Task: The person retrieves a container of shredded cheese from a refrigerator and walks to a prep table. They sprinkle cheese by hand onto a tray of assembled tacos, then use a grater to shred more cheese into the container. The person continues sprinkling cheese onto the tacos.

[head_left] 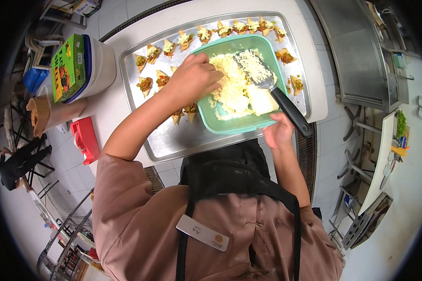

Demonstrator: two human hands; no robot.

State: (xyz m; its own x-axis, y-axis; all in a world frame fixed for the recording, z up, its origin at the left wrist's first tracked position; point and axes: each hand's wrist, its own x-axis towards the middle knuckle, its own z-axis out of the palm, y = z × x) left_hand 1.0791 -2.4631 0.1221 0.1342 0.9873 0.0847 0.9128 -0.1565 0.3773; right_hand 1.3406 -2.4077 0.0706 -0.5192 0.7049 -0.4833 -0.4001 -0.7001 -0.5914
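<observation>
My right hand (pixel 280 132) grips the near right rim of a green plastic container (pixel 225 126). In it lie a heap of grated cheese (pixel 229 82), a pale cheese block (pixel 262 99) and a flat tool, apparently a grater, with a black handle (pixel 290 112) sticking out over the rim. Shreds cover the tool's blade. Over the container's left side, my left hand (pixel 197 77) has its fingers curled together; what they hold, if anything, is hidden. Beneath is a metal baking tray (pixel 173 145) with filled triangular pastries (pixel 145 85), several along the far edge topped with cheese.
A white tub (pixel 101 65) with a blue lid and a green packet (pixel 68 68) stands left of the tray. Nearer me is a red tape dispenser (pixel 85 140). The white table (pixel 319 93) ends just right of the tray. A person in dark clothes (pixel 23 161) is far left.
</observation>
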